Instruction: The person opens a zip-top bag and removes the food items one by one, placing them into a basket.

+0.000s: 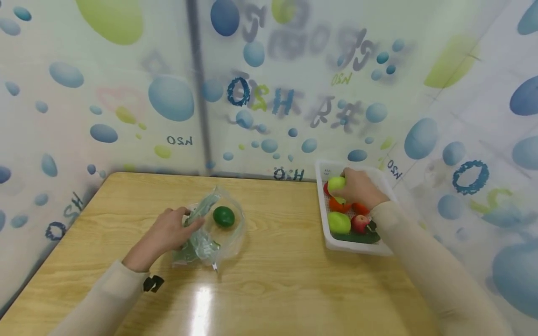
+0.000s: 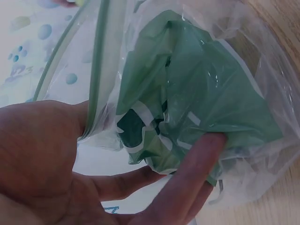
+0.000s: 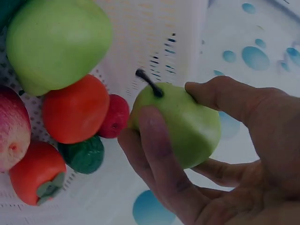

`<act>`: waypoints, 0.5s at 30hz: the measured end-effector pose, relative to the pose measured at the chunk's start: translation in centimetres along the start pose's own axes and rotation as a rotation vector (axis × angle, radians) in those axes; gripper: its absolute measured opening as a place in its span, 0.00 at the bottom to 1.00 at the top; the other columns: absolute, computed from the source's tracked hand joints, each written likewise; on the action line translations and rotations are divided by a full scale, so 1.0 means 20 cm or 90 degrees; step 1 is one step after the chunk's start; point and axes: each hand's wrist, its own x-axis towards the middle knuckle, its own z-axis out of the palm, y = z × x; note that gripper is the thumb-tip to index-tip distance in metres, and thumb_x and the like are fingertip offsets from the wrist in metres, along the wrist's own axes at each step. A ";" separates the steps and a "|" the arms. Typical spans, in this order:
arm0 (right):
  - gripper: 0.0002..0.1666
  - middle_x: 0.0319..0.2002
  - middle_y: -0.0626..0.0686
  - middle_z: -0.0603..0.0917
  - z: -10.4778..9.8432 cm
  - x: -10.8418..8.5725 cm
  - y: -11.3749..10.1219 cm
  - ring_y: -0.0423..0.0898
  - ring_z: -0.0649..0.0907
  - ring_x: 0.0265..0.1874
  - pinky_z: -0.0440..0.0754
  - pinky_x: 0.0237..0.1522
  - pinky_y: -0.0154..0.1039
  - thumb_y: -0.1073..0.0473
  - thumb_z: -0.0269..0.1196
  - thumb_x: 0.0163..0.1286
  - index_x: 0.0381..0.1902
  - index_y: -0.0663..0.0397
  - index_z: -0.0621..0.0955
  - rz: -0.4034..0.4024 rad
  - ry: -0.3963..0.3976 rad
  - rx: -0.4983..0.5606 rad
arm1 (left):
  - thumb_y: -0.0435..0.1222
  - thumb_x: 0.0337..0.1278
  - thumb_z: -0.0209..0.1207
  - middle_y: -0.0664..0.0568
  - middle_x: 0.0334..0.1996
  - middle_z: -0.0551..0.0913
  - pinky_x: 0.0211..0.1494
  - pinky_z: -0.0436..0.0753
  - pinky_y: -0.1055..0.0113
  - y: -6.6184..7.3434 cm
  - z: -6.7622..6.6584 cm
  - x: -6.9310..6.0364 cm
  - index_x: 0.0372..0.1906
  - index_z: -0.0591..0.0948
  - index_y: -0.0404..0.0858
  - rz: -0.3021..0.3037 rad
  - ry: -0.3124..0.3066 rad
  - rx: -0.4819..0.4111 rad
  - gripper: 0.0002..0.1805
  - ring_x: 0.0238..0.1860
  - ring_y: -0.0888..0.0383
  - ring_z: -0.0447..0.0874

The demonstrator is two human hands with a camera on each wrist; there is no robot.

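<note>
On the left of the table, my left hand [image 1: 170, 229] grips the edge of a clear plastic zip bag [image 1: 235, 242] with a green printed panel [image 2: 211, 89]. The left wrist view shows the bag's green zip strip [image 2: 97, 70] running between thumb and fingers. A dark green oval fruit [image 1: 224, 217] shows within the bag's outline. Over the white basket [image 1: 329, 240] at the right, my right hand [image 1: 360, 186] holds a green pear [image 3: 183, 122] with a dark stem, thumb on one side and fingers on the other.
In the basket lie another green fruit [image 1: 338, 223], a red apple [image 1: 359, 224], an orange-red persimmon [image 3: 37, 171], a tomato-like red fruit [image 3: 77, 110], a small red fruit [image 3: 115, 116] and a long dark green vegetable [image 1: 357, 237]. A patterned wall [image 1: 260, 158] borders the wooden table [image 1: 286, 280].
</note>
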 end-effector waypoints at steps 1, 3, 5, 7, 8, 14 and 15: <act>0.31 0.48 0.63 0.86 0.01 0.01 0.00 0.55 0.87 0.38 0.87 0.42 0.41 0.51 0.73 0.78 0.66 0.67 0.78 -0.002 -0.014 -0.003 | 0.55 0.92 0.58 0.07 0.73 0.69 0.34 0.89 0.59 0.00 0.00 0.00 0.82 0.69 0.17 -0.001 -0.005 -0.004 0.45 0.31 0.51 0.88; 0.32 0.47 0.62 0.86 0.02 0.03 0.01 0.53 0.87 0.37 0.85 0.40 0.39 0.52 0.73 0.79 0.67 0.69 0.79 -0.005 -0.035 -0.011 | 0.57 0.91 0.59 0.07 0.74 0.69 0.35 0.89 0.58 0.00 0.00 -0.01 0.82 0.69 0.17 -0.002 -0.010 -0.004 0.46 0.31 0.51 0.88; 0.32 0.46 0.62 0.87 0.04 0.04 0.01 0.52 0.87 0.36 0.84 0.39 0.38 0.52 0.73 0.80 0.68 0.71 0.79 -0.009 -0.049 -0.026 | 0.58 0.91 0.59 0.07 0.74 0.70 0.40 0.90 0.55 0.00 0.00 -0.01 0.82 0.69 0.18 0.000 -0.009 0.007 0.47 0.39 0.45 0.91; 0.32 0.46 0.62 0.87 0.05 0.05 0.01 0.51 0.86 0.36 0.84 0.39 0.38 0.52 0.73 0.81 0.69 0.72 0.79 -0.014 -0.054 -0.039 | 0.60 0.90 0.59 0.08 0.74 0.70 0.47 0.92 0.49 0.00 0.01 -0.01 0.82 0.70 0.18 0.001 -0.008 0.019 0.48 0.52 0.35 0.91; 0.31 0.45 0.61 0.87 0.06 0.06 0.01 0.51 0.87 0.36 0.84 0.39 0.38 0.53 0.73 0.81 0.69 0.71 0.79 -0.014 -0.055 -0.041 | 0.60 0.90 0.60 0.08 0.74 0.70 0.51 0.91 0.46 0.00 0.01 -0.01 0.82 0.70 0.19 0.001 -0.005 0.026 0.48 0.58 0.30 0.88; 0.26 0.43 0.62 0.87 0.10 0.09 0.01 0.54 0.84 0.39 0.85 0.45 0.44 0.58 0.73 0.80 0.65 0.72 0.81 -0.029 -0.028 -0.062 | 0.62 0.88 0.61 0.05 0.73 0.63 0.64 0.88 0.27 -0.01 0.01 -0.02 0.83 0.69 0.19 -0.017 0.006 0.039 0.51 0.67 0.17 0.81; 0.25 0.43 0.62 0.87 0.11 0.10 0.01 0.55 0.84 0.39 0.86 0.46 0.46 0.60 0.73 0.80 0.65 0.73 0.81 -0.031 -0.022 -0.065 | 0.62 0.88 0.61 0.05 0.73 0.62 0.64 0.88 0.27 -0.01 0.01 -0.02 0.83 0.69 0.19 -0.020 0.007 0.039 0.51 0.66 0.18 0.82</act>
